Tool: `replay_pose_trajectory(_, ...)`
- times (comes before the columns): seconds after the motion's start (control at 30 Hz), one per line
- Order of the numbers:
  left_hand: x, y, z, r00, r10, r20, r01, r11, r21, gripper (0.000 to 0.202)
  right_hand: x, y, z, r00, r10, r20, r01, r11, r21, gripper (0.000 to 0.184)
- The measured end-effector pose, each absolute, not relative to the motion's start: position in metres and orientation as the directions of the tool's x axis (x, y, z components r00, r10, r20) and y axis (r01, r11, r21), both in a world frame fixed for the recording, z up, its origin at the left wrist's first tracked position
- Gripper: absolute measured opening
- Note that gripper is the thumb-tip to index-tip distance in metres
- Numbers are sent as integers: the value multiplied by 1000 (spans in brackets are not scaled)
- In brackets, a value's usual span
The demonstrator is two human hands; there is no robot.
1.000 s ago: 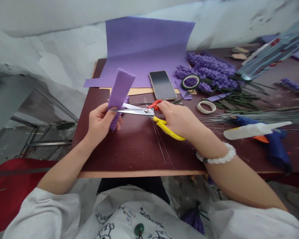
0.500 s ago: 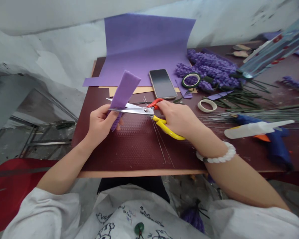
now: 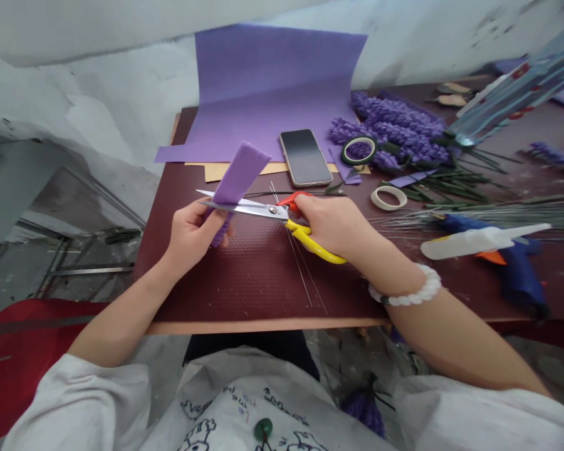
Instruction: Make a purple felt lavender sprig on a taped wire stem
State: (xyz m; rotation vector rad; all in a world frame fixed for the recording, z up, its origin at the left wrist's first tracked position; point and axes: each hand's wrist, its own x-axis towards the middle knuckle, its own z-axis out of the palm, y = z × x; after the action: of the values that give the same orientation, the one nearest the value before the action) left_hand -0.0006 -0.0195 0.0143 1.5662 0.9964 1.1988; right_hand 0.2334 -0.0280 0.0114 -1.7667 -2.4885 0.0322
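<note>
My left hand (image 3: pixel 195 232) is closed on a purple paper strip (image 3: pixel 242 173), pinching it near its lower part. The strip tilts up and to the right, and its lower end below the blades looks fringed. In my right hand (image 3: pixel 333 225) are scissors (image 3: pixel 273 210) with red and yellow handles, fingers wrapped round the grips. The blades point left and lie across the strip just above my left thumb, only slightly apart. Two thin wires (image 3: pixel 302 270) lie on the table under the scissors.
A large purple sheet (image 3: pixel 272 81) leans against the wall behind a phone (image 3: pixel 305 156). To the right are tape rolls (image 3: pixel 388 198), purple flower bundles (image 3: pixel 399 134), wires, a white bottle (image 3: pixel 470 243) and a blue glue gun (image 3: pixel 521 269). The table's front edge (image 3: pixel 263 327) is close to me.
The scissor blades have closed somewhat across the strip. The strip's upper end has tipped slightly right and down; both hands stay nearly in place.
</note>
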Motion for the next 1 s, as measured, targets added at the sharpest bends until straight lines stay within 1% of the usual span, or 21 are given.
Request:
replay_pose_trajectory(0.1, -1, -21, 14, 184, 952, 244, 114, -268, 957, 29, 232, -29, 11, -302, 953, 38, 952, 303, -43, 36)
replay_pose_trajectory(0.17, -1, -21, 14, 171, 953, 248, 130, -272, 954, 31, 232, -29, 9, -329, 943, 45, 942, 332, -52, 37)
replay_pose_trajectory(0.23, -2, -19, 13, 154, 954, 256, 97, -272, 957, 30, 234, -29, 7, -382, 921, 80, 919, 387, -69, 39)
replay_pose_trajectory(0.3, -3, -17, 12, 129, 954, 272, 26, -278, 960, 28, 237, -28, 4, -417, 899, 134, 901, 429, -71, 43)
replay_pose_trajectory(0.4, -5, -13, 10, 102, 947, 305, -55, -301, 952, 26, 241, -25, 2, -404, 892, 202, 904, 423, -62, 44)
replay_pose_trajectory(0.47, -5, -13, 10, 106, 943, 314, -58, -309, 949, 26, 243, -24, 2, -393, 894, 216, 907, 416, -71, 40)
replay_pose_trajectory(0.63, -4, -18, 10, 171, 944, 283, 7, -289, 957, 25, 242, -25, 5, -378, 905, 198, 909, 403, -108, 37)
replay_pose_trajectory(0.73, -4, -19, 10, 181, 949, 257, 32, -267, 963, 25, 240, -26, 7, -374, 910, 178, 910, 397, -118, 36)
replay_pose_trajectory(1.0, -5, -17, 9, 200, 944, 264, 29, -275, 961, 25, 237, -26, 13, -320, 944, 85, 939, 327, -107, 29)
